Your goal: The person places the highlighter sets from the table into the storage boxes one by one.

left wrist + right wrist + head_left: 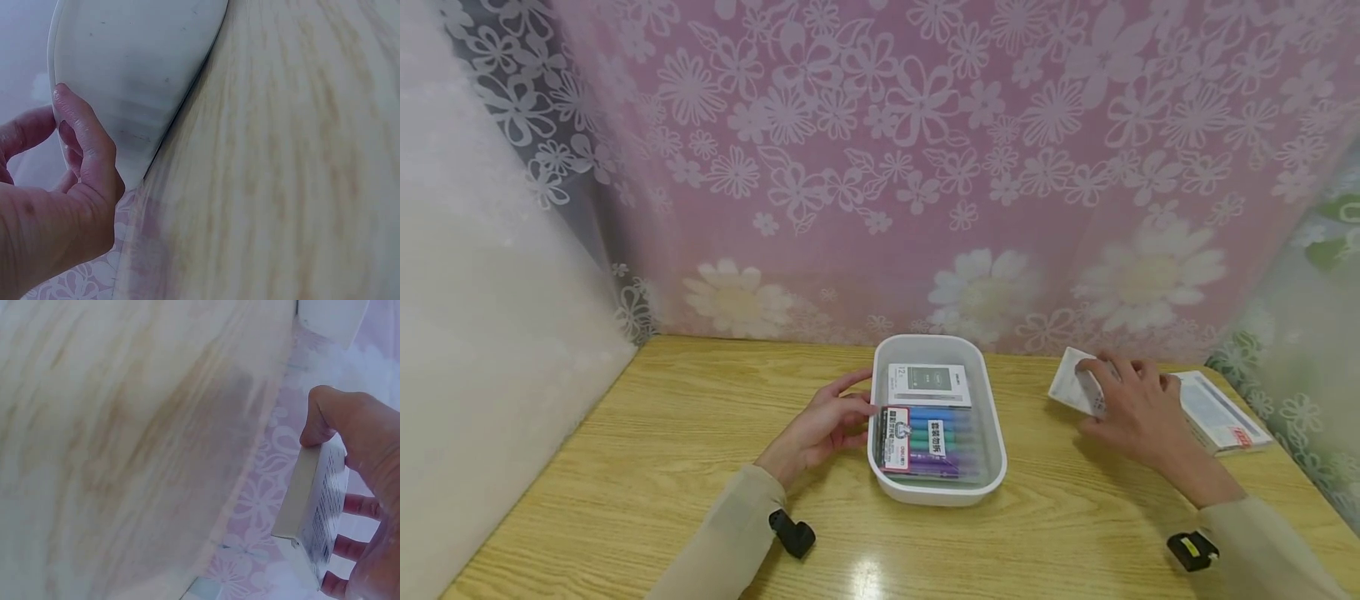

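Note:
A white plastic bin (938, 498) stands on the table, and the fingertips of my left hand (823, 429) touch its left rim. From the left wrist view, the bent fingers of the left hand (75, 187) meet the rim of the bin (144, 69) from outside. Inside the bin lie a pack of colored pens (936, 442) and a white box with a grey-green label (928, 383). At the right, my right hand (1138, 408) grips a small white box (1071, 383), tilted, between thumb and fingers. Printed text shows on this box (322, 500) in the right wrist view.
Beside and partly behind the right hand lies another flat white box (1217, 412) with a red sticker, near the table's right edge. A pink floral curtain (917, 167) hangs along the back of the wooden table (700, 433).

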`<control>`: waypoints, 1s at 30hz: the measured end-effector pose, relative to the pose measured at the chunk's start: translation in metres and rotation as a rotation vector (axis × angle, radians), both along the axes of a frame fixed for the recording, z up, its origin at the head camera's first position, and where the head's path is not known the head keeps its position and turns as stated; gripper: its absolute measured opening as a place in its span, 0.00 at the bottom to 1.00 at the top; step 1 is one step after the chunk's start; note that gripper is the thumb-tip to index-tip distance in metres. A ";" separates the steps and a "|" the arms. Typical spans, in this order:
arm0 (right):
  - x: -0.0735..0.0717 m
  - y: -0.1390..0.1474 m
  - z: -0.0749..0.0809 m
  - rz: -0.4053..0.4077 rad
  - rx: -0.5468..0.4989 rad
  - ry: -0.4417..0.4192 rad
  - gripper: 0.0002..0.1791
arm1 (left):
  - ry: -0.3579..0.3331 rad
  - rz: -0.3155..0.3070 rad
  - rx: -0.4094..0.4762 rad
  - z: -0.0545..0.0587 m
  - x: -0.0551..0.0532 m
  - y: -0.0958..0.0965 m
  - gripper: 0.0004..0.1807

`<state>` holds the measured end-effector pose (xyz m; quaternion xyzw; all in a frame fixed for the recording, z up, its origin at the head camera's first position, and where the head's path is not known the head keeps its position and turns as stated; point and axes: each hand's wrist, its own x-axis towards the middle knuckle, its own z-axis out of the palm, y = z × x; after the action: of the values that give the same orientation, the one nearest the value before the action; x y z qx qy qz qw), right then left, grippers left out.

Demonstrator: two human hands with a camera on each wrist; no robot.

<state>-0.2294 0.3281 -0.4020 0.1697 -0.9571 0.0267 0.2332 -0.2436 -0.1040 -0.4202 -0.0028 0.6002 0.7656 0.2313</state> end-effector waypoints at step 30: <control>-0.003 -0.055 0.055 0.163 0.029 -0.085 0.34 | -0.026 0.005 0.017 -0.001 -0.002 -0.001 0.38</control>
<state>-0.2329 0.2735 -0.3474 0.2490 -0.9495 0.0387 0.1867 -0.2452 -0.1055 -0.4209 -0.0125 0.5907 0.7711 0.2373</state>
